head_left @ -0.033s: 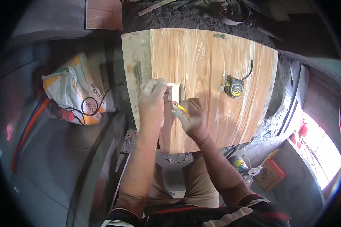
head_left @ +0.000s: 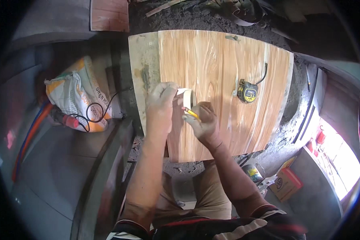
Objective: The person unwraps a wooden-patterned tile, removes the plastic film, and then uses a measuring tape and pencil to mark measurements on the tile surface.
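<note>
Over the wood-grain board (head_left: 216, 56), my left hand (head_left: 163, 102) is closed, pinching the loose end of a cream roll of tape (head_left: 189, 99). A short strip curves from the roll to the left fingertips. My right hand (head_left: 206, 126) is closed at the roll's near side, with a slim yellow pencil-like stick (head_left: 194, 115) between thumb and fingers. Its reddish tip points toward the roll; the exact kind is too small to tell. Right fingers partly hide how the roll is held. Both hands are just above the board.
A black and yellow tape measure (head_left: 247, 91) lies on the board's right part. To the left, printed sacks (head_left: 84, 96) sit beside a red-tipped tool (head_left: 70, 121) with a black cord. A tin (head_left: 253, 173) and a carton (head_left: 286, 184) stand at lower right, on rough ground.
A little more tape shows between my left fingertips and the roll, and the strip curves more. My right hand and the yellow stick have shifted slightly right.
</note>
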The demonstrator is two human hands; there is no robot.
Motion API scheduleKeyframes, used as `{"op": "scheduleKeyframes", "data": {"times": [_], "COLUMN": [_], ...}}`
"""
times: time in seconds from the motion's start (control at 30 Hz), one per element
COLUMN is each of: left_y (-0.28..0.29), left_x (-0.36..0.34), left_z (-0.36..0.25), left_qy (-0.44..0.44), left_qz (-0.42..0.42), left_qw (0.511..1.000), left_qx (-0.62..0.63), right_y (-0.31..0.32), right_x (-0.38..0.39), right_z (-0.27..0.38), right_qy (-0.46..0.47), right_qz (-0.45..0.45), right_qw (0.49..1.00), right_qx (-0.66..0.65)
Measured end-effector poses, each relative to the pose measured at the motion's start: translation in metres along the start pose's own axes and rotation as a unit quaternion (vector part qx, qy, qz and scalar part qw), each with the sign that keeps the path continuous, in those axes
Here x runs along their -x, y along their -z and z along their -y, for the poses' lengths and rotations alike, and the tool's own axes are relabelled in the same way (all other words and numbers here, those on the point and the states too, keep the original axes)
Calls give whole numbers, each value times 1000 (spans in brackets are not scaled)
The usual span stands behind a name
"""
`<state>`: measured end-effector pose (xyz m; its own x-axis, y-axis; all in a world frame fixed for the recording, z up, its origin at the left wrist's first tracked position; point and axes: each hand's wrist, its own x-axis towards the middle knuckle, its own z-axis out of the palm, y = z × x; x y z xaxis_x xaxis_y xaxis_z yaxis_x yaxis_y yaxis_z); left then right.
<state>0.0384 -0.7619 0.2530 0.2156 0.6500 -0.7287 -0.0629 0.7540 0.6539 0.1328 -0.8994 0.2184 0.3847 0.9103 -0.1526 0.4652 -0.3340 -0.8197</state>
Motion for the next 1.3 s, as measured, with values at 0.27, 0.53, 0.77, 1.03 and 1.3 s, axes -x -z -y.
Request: {"op": "scheduleKeyframes", "data": {"times": [0.27,0.53,0.77,1.03,1.3], "left_y": [21,28,25,28,15], "left_x": [-41,-67,-68,-74,-87], "left_z": [-26,-14,-15,10,-3], "left_qy": [27,85,61,66,88], "left_qz": [238,227,267,185,186], "left_qw": [963,959,932,965,971], "left_qx": [-126,-149,-239,-175,-119], "right_y": [25,39,38,35,38], "right_x": [-34,-49,-51,-53,-52], "right_z": [-6,14,-3,-2,-14], "right_qy": [-3,-145,-181,-200,-82], "right_qz": [25,73,75,94,46], "right_qw": [993,971,971,968,989], "right_qx": [-117,-176,-139,-123,-117]}}
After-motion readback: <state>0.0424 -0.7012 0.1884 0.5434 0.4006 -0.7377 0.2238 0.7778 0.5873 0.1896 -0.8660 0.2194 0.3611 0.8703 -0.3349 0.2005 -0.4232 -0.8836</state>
